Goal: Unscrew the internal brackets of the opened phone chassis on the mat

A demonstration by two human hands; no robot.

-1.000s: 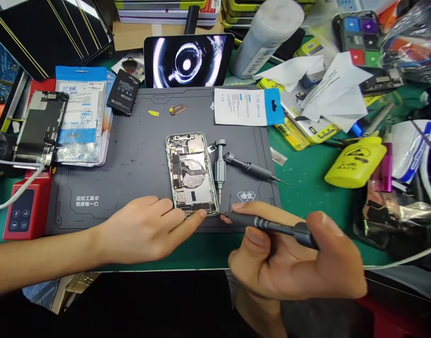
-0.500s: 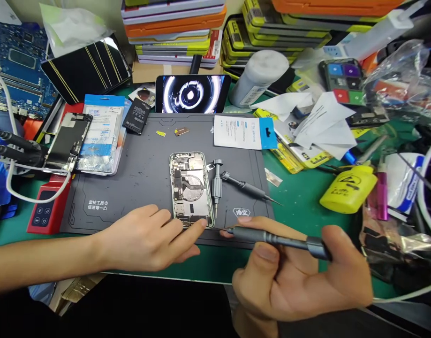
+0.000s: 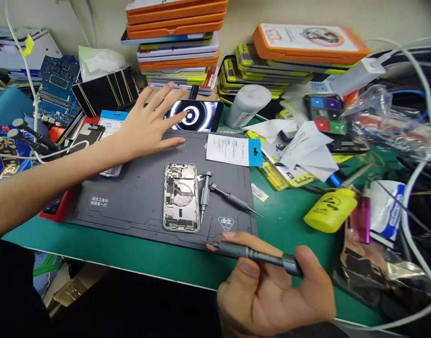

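Observation:
My left hand [image 3: 155, 119] reaches over the back of the mat with its fingers spread and nothing in it. It is nearest to a lit phone [image 3: 204, 117] that leans at the mat's back edge. In my right hand [image 3: 271, 286] lies a dark grey precision screwdriver [image 3: 243, 250], its tip pointing left. An opened phone [image 3: 181, 197] rests on the grey mat [image 3: 131, 202] with its inside parts showing. Right of it lie two more screwdrivers, an upright-lying one [image 3: 205, 193] and a slanted one [image 3: 232, 199].
Stacked cases [image 3: 176, 33] line the wall. A white bottle [image 3: 248, 105], a blue-and-white packet [image 3: 232, 150], crumpled papers [image 3: 306, 145] and a yellow bottle [image 3: 329, 210] crowd the right side. To the left are a blue circuit board [image 3: 58, 87], a red device [image 3: 56, 209] and white cables.
My left hand has moved from the opened phone up and back toward the lit phone, its fingers now spread. My right hand still holds the screwdriver. The view has tilted upward.

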